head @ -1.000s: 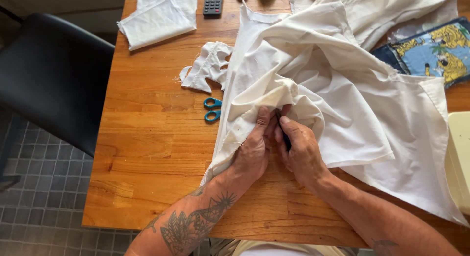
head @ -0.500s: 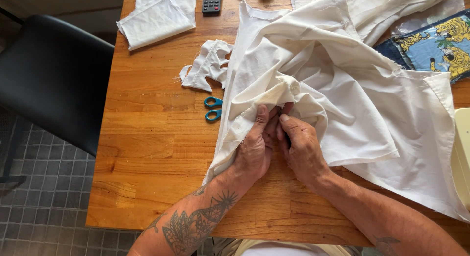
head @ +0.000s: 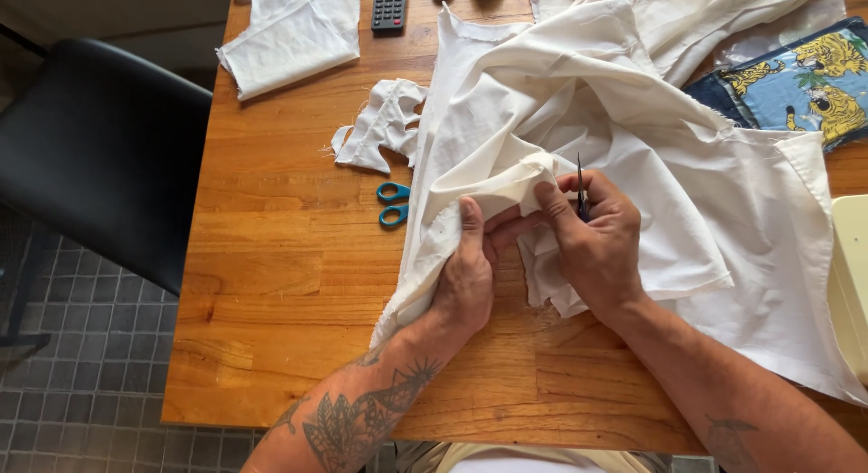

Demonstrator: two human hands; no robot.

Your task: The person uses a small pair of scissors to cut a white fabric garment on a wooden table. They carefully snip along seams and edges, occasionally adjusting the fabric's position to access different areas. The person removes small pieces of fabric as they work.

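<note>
Close to the table's near edge, the left hand (head: 470, 279) is curled shut around a bunched fold of the cream cloth (head: 651, 147), thumb on top, pinching the raised ridge of fabric. Right beside it, fingertips touching the same fold, the right hand (head: 592, 242) is closed around a thin dark tool (head: 580, 185) (only its slender pointed end shows, sticking up between the fingers, so I cannot tell what kind it is). The cloth spreads from under both hands across the right half of the wooden table (head: 271, 283), draping toward the far edge and off to the right.

Just left of the gathered fold lie blue-handled scissors (head: 393, 204), their blades hidden under the cloth. A little farther is a ragged cloth scrap (head: 380, 125). Beyond that, at the far left corner, sits a folded white piece (head: 294, 34), with a remote control (head: 390, 4) beside it. At the far right a blue printed fabric (head: 796, 80) with yellow tigers peeks out. A black chair (head: 99, 156) stands left of the table.
</note>
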